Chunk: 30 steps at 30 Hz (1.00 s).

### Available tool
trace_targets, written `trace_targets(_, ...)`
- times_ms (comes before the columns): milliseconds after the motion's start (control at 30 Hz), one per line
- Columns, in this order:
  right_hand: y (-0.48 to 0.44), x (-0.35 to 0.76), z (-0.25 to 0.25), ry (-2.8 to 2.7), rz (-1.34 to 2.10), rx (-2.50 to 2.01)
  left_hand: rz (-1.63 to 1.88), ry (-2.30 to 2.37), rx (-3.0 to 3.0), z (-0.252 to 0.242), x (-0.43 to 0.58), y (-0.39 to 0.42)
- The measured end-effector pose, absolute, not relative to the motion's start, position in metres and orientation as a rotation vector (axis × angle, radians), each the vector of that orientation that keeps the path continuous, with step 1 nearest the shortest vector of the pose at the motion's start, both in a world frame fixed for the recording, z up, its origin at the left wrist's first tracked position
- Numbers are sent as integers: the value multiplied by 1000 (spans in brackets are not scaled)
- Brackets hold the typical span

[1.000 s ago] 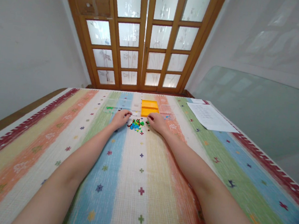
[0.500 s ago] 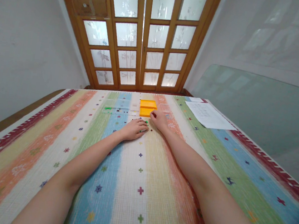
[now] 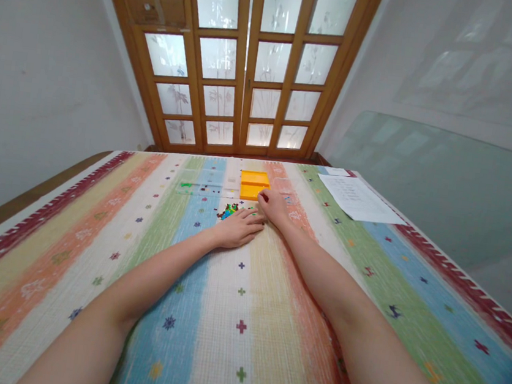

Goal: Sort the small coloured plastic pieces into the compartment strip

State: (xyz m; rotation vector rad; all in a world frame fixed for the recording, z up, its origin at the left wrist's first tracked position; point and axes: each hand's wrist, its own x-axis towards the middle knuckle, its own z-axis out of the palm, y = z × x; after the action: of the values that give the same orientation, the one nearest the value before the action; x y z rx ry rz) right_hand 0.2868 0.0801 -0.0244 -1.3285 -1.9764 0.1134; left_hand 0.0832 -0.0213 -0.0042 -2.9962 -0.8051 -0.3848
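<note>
**Two hands at a heap of coloured pieces**

The left hand [image 3: 239,229] lies flat, fingers stretched out, on the striped-cloth table [image 3: 269,317], touching a heap of small multicoloured plastic pieces [image 3: 228,211]. The right hand [image 3: 273,207] rests with its fingertips at the shallow orange plastic tray [image 3: 253,185]; its grip is unclear.

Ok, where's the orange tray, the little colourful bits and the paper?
orange tray [image 3: 253,190]: head view, its bare floor.
colourful bits [image 3: 228,211]: head view, middle of the pile.
paper [image 3: 357,198]: head view, middle of the sheet.
</note>
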Motion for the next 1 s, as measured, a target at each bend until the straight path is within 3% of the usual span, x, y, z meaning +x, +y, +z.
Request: trace_targets(1000,83,288,-26,-1977,123,-1336,-568,-1080,-2889,6,63,-11)
